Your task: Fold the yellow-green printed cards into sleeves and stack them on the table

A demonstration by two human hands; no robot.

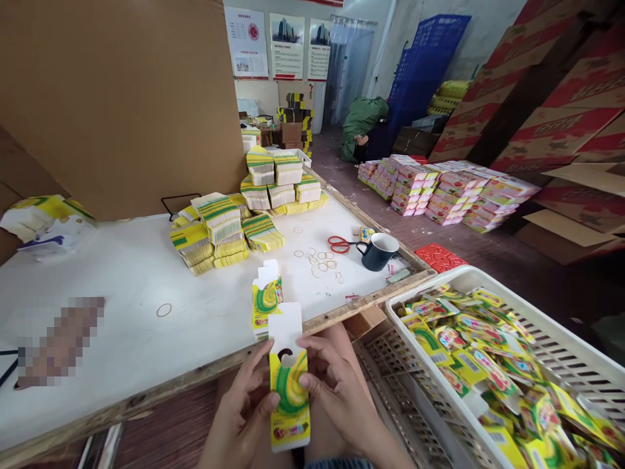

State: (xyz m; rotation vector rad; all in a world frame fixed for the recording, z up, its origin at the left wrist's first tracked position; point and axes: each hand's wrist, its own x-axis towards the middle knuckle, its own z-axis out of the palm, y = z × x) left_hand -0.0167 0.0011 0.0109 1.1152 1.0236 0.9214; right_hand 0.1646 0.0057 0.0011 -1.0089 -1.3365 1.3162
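Between my two hands is a small yellow and green carton [290, 397], held upright just off the table's front edge. Its white top flap stands up and its top end is open. My left hand [244, 397] pinches the carton's left side, thumb on the front panel. On the right side, my right hand [334, 384] grips it with thumb and fingers. Just behind it, a short stack of flattened cartons [263, 303] in the same print rests on the white table [205, 326].
Bundles of flat cartons [219, 225] are piled toward the back. Rubber bands [322, 262], red-handled scissors [339, 245] and a dark mug [379, 253] lie on the right side. A white plastic basket [390, 309] full of folded cartons stands at the right. A person crouches in the background.
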